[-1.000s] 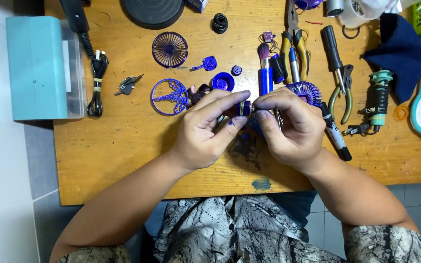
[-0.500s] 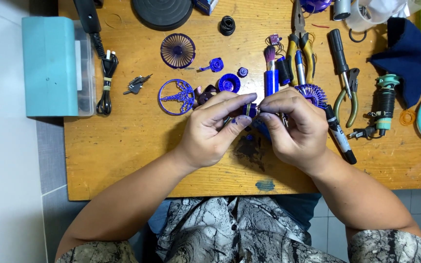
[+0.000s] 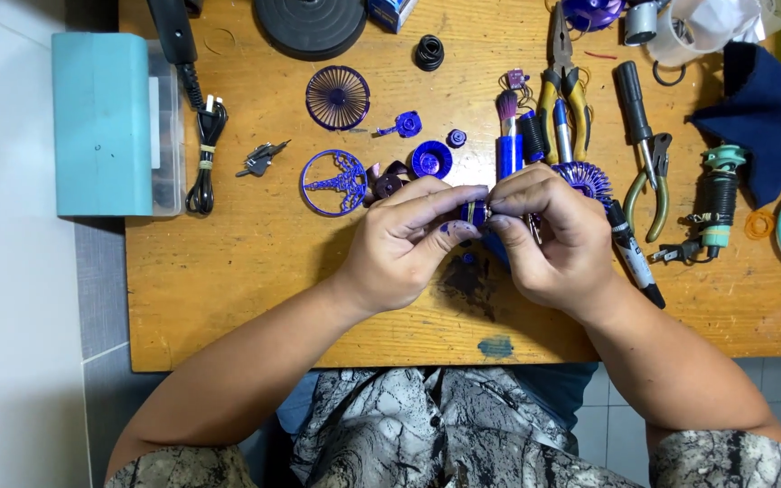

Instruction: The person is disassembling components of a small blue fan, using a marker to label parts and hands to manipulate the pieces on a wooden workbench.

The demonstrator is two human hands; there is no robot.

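Note:
Both of my hands meet over the middle of the wooden table (image 3: 246, 271). My left hand (image 3: 404, 239) and my right hand (image 3: 549, 235) pinch a small purple cylindrical part (image 3: 473, 213) between their fingertips. A thin metal tool pokes out below my right fingers, mostly hidden. Purple fan pieces lie just beyond: a round grille (image 3: 337, 97), a ring with an ornate inset (image 3: 334, 183), a small round hub (image 3: 431, 159) and a finned wheel (image 3: 585, 177) partly under my right hand.
A teal box (image 3: 101, 122) and a black cable (image 3: 205, 154) sit at the left edge. Pliers (image 3: 564, 95), green-handled cutters (image 3: 644, 172), a marker (image 3: 633, 253), a brush (image 3: 508, 126), keys (image 3: 259, 158) and a dark cloth (image 3: 757, 113) crowd the far right. A black round base (image 3: 311, 23) lies at the top.
The view has shifted slightly. My hands stay together on the small purple part, fingers shifting only a little.

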